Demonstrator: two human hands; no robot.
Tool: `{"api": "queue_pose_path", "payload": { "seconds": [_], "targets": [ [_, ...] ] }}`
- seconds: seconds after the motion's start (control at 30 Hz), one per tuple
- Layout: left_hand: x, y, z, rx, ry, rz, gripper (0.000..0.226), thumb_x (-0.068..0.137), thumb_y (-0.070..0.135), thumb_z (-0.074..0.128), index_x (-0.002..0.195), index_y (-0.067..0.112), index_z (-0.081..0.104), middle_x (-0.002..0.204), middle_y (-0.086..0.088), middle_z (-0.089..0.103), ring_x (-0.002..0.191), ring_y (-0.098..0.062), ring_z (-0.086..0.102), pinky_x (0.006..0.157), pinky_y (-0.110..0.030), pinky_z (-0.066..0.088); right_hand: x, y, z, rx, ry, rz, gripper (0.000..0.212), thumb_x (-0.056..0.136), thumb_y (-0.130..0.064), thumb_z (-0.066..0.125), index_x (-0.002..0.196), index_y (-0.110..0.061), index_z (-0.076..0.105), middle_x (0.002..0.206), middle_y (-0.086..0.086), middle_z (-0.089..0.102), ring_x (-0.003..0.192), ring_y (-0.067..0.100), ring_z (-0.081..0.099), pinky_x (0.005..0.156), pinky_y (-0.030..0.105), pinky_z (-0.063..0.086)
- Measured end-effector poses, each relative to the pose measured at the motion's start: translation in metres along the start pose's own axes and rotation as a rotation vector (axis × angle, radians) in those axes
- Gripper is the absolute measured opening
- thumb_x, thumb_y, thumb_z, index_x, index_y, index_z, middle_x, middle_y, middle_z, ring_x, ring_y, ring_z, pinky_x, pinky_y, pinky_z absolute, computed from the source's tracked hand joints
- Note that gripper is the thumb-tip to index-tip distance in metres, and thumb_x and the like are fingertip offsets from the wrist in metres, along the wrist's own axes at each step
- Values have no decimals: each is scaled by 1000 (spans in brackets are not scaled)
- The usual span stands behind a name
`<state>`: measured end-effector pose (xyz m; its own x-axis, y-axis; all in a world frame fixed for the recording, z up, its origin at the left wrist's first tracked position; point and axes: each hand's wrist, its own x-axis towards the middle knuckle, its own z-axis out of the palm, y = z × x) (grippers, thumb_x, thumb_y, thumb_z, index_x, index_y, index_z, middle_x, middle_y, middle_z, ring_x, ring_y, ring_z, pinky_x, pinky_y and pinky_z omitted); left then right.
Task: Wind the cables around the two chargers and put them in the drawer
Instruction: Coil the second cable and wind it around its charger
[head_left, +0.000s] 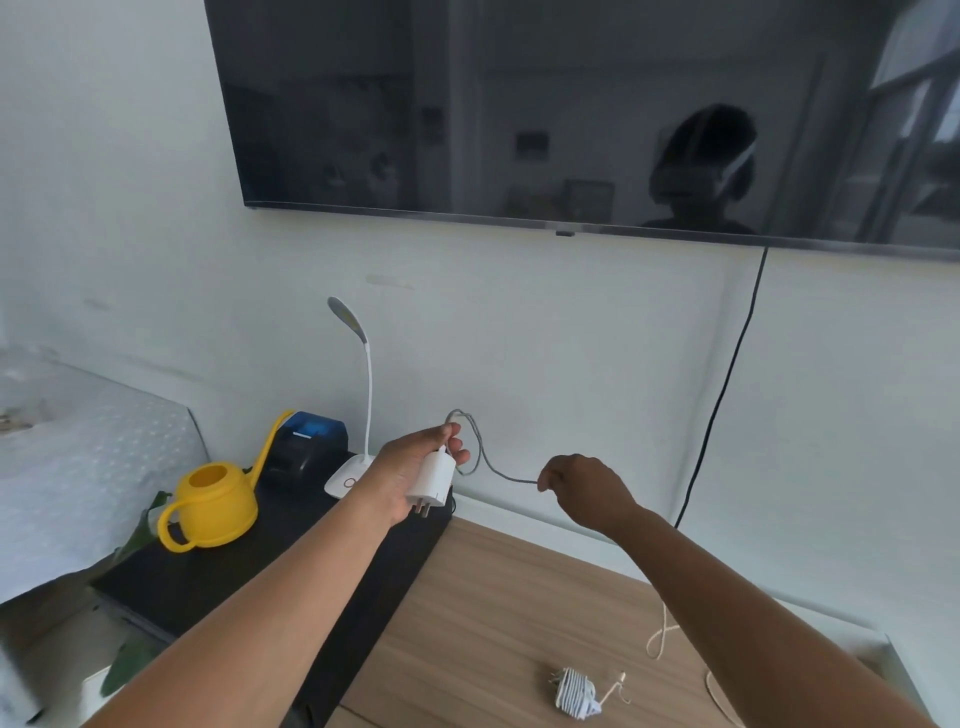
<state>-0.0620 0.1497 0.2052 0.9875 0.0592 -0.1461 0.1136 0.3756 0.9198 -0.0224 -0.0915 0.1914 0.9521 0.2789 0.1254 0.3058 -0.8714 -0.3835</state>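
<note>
chargers: 2 | held (430, 480) | wound (573, 694), apparently | hands: 2

Charger (431, 480) and cable (488, 457) in hands

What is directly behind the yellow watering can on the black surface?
Behind the yellow watering can stands a black and blue device, beside the white desk lamp. The can's spout crosses its left edge, and its lower left part is hidden.
</note>
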Motion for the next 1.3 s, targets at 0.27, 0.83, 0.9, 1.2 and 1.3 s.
{"api": "queue_pose_path", "payload": {
  "seconds": [0.27, 0.83, 0.9, 1.2, 1.3],
  "targets": [
    [-3, -9, 15, 169, -58, 31, 28, 84, 21, 74, 103, 1, 69, 102, -17, 75, 92, -32, 70, 85, -38, 52, 4, -27, -7, 11, -110, -220, 29, 93, -9, 41, 80, -27, 60, 78, -11, 58, 76, 19, 58, 74, 29, 45],
    [8, -19, 15, 580, -102, 13, 17, 87, 26, 72, 89, 8, 70, 80, -7, 73, 68, -23, 69, 54, -26, 52, -1, -6, -32, 560, -399, 107, 45, 90, -51, 52, 86, -15, 79, 68, 1, 60, 57, 16, 31, 53, 27, 22],
    [8, -17, 11, 562, -98, -2, 18, 86, 26, 74, 91, 9, 71, 80, -8, 73, 69, -23, 70, 54, -27, 52, 2, 0, -34, 643, -361, 152, 45, 91, -48, 53, 86, -13, 80, 64, 1, 44, 56, 15, 25, 53, 27, 19],
    [1, -17, 1, 644, -190, -79, 35, 79, 31, 79, 100, 4, 75, 79, -5, 72, 75, -25, 69, 68, -33, 53, 7, 21, -46, 1027, -108, 134, 16, 87, -20, 70, 92, -5, 70, 69, -1, 39, 58, 15, 29, 54, 28, 24],
    [-4, -13, 3, 571, -230, -120, 31, 85, 28, 74, 103, 3, 73, 76, -4, 69, 76, -26, 69, 58, -29, 52, 9, 23, -48, 770, 188, 200, 28, 77, -28, 81, 68, -9, 61, 50, -8, 47, 52, 16, 36, 51, 25, 27]
  ]
}}
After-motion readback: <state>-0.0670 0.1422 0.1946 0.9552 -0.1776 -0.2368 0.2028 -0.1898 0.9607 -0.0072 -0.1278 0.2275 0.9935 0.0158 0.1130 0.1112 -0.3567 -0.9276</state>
